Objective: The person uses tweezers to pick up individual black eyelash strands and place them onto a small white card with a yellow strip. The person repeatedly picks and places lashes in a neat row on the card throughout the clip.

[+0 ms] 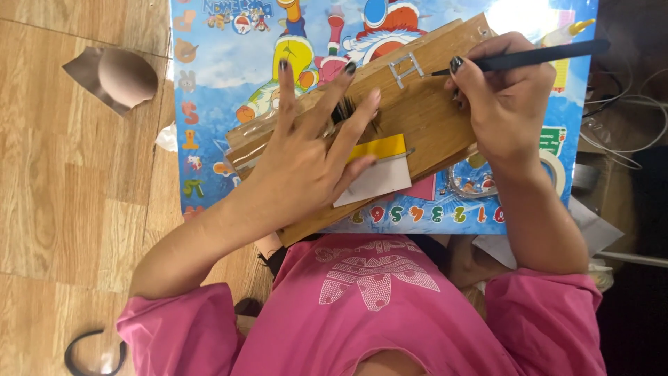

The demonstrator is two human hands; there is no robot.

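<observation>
A wooden board (417, 104) lies tilted on a blue cartoon-printed table top (223, 63). My left hand (309, 150) presses flat on the board with fingers spread, pinning a small dark tuft of fibres (343, 110). A yellow-and-white card (379, 170) lies just under its fingertips. My right hand (504, 97) grips a thin black tool (536, 57) like a pen, its tip near a small white frame-like piece (406, 69) on the board.
A roll of white tape (557, 170) and a clear dish of small bits (470, 182) sit right of the board. A glue bottle (567, 33) stands at top right beside tangled cables (619, 111). A brown rounded object (118, 76) rests on the wooden floor.
</observation>
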